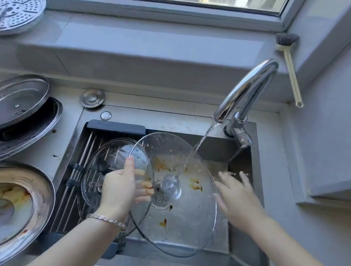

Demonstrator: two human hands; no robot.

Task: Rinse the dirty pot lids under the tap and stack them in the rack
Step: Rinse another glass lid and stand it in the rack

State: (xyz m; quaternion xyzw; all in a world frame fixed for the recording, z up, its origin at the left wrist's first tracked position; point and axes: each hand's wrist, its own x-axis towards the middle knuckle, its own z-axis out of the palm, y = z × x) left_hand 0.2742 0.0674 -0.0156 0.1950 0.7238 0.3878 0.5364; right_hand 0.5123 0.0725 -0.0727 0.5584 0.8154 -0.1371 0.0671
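Head view: the left hand (121,184) pinches the wet glass lid (189,223) at nine o'clock, the right hand (236,196) is spread at three; held one-handed, it could slip into the sink (244,258).

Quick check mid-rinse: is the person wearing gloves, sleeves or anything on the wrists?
No gloves: the left hand and the right hand are both bare. Both forearms are bare as far as the picture shows, with no sleeve in sight. The left wrist carries a slim silver-coloured link bracelet. The right wrist has nothing on it. I can make out no ring on either hand.
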